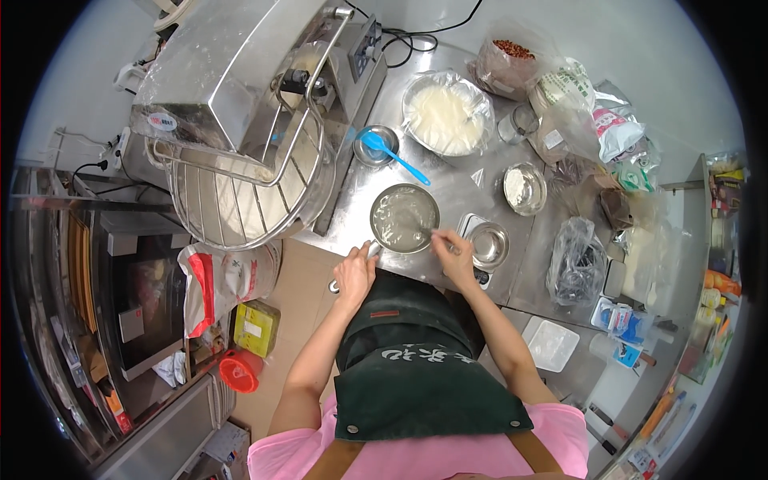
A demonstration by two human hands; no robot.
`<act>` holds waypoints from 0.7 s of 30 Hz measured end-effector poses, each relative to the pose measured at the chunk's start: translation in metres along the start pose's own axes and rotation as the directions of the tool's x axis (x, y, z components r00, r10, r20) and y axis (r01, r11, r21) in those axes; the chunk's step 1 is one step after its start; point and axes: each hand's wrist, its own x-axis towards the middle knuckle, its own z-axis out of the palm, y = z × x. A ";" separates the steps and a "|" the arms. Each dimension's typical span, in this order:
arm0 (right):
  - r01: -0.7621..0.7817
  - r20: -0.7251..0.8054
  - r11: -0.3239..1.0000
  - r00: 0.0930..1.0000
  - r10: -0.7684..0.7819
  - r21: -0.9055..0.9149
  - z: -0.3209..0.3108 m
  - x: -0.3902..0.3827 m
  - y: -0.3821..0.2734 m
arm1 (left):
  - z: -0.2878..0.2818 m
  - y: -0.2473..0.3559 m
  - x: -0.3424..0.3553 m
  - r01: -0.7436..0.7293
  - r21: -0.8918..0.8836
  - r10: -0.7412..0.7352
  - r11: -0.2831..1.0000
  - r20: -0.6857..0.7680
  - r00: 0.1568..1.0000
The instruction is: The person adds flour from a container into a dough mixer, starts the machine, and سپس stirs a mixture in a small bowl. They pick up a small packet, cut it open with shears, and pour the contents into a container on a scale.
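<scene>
A round saucepan (pixel 373 226) holding a pale, milky liquid stands near the front edge of the steel counter. My left hand (pixel 354 274) is closed round its handle, whose ringed end (pixel 334 286) pokes out past my fingers. Over the pan's right rim, my right hand (pixel 454 258) pinches a thin stirring utensil (pixel 424 230) that dips into the liquid; it is blurred, and its exact kind cannot be made out. Just right of the pan, a small metal bowl (pixel 489 245) sits on a kitchen scale (pixel 466 223).
A large mixer with a wire guard (pixel 264 186) stands left. Behind the pan are a steel bowl (pixel 364 152) with a blue spatula (pixel 408 170) and a plastic-lined bowl (pixel 448 116) of pale batter. A bowl of white powder (pixel 525 189) and several bags (pixel 578 260) lie right.
</scene>
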 end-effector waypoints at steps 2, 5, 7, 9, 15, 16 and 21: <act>0.011 0.054 1.000 0.999 -0.011 -0.001 0.001 -0.009 -0.001 | 0.001 0.000 0.001 0.004 -0.005 -0.004 1.000 0.005 1.000; -0.029 0.028 0.997 0.999 0.027 0.066 0.000 -0.004 0.001 | 0.000 0.003 0.002 -0.002 -0.012 0.002 1.000 -0.005 1.000; 0.028 -0.088 0.999 0.996 -0.024 0.037 -0.003 0.003 0.009 | 0.000 0.004 0.003 0.005 0.003 -0.005 1.000 0.003 1.000; -0.002 0.059 0.999 0.998 -0.001 0.045 0.001 -0.010 0.009 | 0.003 -0.001 0.003 -0.007 -0.002 0.007 1.000 -0.012 1.000; -0.102 -0.103 0.985 0.988 0.117 0.141 -0.003 0.002 0.012 | 0.003 -0.002 0.000 -0.014 -0.001 0.014 1.000 -0.018 1.000; -0.080 -0.017 0.990 0.996 0.083 0.114 -0.001 -0.007 0.009 | 0.003 -0.002 -0.001 -0.024 -0.012 0.024 1.000 -0.030 0.999; -0.017 -0.116 0.990 0.993 0.033 0.138 -0.005 0.008 0.010 | 0.001 0.003 0.000 -0.008 0.012 0.008 1.000 -0.005 1.000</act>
